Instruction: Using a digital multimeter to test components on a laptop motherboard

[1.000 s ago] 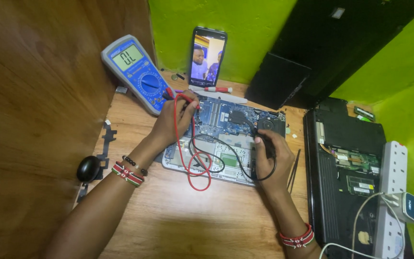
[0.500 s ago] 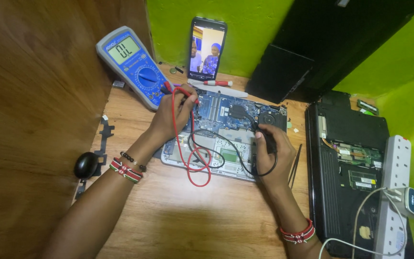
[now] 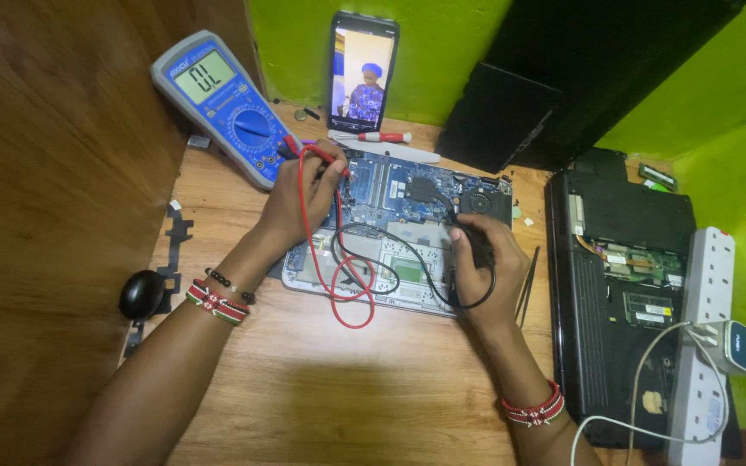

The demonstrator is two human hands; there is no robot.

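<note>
Fingers of the left hand (image 3: 300, 203) pinch the red probe (image 3: 325, 160) against the blue circuit board (image 3: 407, 194) of the opened laptop (image 3: 390, 259); the right hand (image 3: 481, 272) grips the black probe (image 3: 472, 242) on it. The multimeter (image 3: 226, 103) is on, so probing looks underway, with reassembly not begun.
</note>
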